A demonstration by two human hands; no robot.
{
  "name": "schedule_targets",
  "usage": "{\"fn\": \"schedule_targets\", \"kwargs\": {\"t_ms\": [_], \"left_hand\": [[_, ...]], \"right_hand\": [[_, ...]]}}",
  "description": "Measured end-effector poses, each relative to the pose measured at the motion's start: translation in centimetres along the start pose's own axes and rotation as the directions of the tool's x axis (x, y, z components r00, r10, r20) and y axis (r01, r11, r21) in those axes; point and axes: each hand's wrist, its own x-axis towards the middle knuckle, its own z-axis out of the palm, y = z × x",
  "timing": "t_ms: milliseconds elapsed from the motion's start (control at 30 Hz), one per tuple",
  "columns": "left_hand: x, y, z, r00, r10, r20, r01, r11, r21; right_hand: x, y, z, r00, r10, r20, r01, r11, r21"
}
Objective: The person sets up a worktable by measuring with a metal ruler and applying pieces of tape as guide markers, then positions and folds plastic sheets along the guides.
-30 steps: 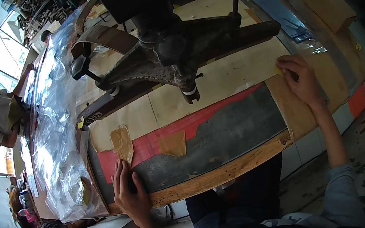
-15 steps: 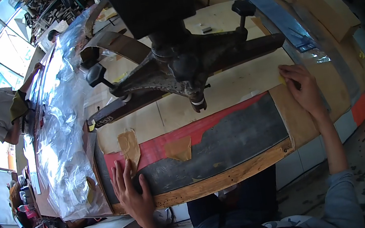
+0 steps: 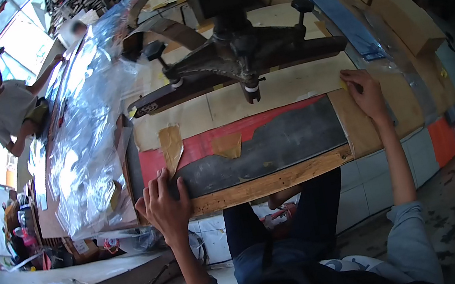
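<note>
My left hand (image 3: 166, 207) lies with its fingers apart on the left front of the dark grey board (image 3: 293, 137), by the wooden front edge (image 3: 270, 183). Its fingertips touch the lower end of a brown tape piece (image 3: 171, 145) on the red strip (image 3: 199, 151). A second tape piece (image 3: 227, 145) sits to the right. My right hand (image 3: 365, 93) is pinched at the right end of the pale sheet (image 3: 301, 81), near brown paper (image 3: 360, 126). A small yellow bit shows at its fingertips. Above the sheet stands a dark metal clamp frame (image 3: 243, 55).
Clear plastic sheeting (image 3: 81, 130) covers the left side. Behind it a person (image 3: 11, 106) leans on the work surface, and another head shows farther back. Cardboard boxes (image 3: 406, 22) and a blue strip (image 3: 332, 10) are at the back right. A curved brown band (image 3: 176, 30) rises behind the clamp.
The camera view has shifted, so the clamp and board appear farther right. Both hands stay at about the same places on the work. The left fingers have bent slightly.
</note>
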Motion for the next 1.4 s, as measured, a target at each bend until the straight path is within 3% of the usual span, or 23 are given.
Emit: {"fn": "schedule_targets", "kwargs": {"t_ms": [100, 267, 367, 533, 667, 767, 900, 1400], "left_hand": [[0.1, -1.0, -0.2, 0.999, 0.033, 0.032, -0.031, 0.998, -0.048], [1.1, -4.1, -0.2, 0.994, 0.097, 0.053, -0.076, 0.946, -0.314], [2.1, -5.5, -1.0, 0.968, 0.189, 0.165, -0.125, 0.934, -0.334], [3.3, -5.6, -1.4, 0.942, 0.276, 0.191, -0.213, 0.931, -0.295], [3.9, -5.7, -0.4, 0.906, 0.398, 0.145, -0.389, 0.917, -0.089], [3.7, -5.5, -0.3, 0.903, 0.418, 0.102, -0.420, 0.908, -0.001], [2.9, -5.1, -0.8, 0.918, 0.395, 0.027, -0.396, 0.916, 0.064], [2.0, -4.7, -1.0, 0.954, 0.301, -0.012, -0.294, 0.941, 0.168]], "right_hand": [[-0.2, 0.4, 0.1, 1.000, -0.015, -0.005, 0.015, 1.000, -0.002], [-0.4, 0.8, 0.2, 0.998, -0.062, -0.003, 0.062, 0.998, -0.014], [-0.6, 0.5, 0.1, 0.999, -0.046, 0.001, 0.046, 0.998, -0.032], [-0.6, 0.7, 0.2, 0.999, -0.053, -0.004, 0.053, 0.997, -0.058], [-0.6, 0.4, 0.3, 0.999, -0.035, -0.025, 0.035, 0.999, -0.019], [-0.5, 0.5, 0.2, 1.000, -0.021, -0.016, 0.020, 0.999, -0.037], [-0.7, 0.6, 0.3, 1.000, -0.010, -0.024, 0.009, 1.000, -0.018], [-0.5, 0.5, 0.1, 0.999, -0.031, -0.022, 0.031, 0.999, 0.018]]}}
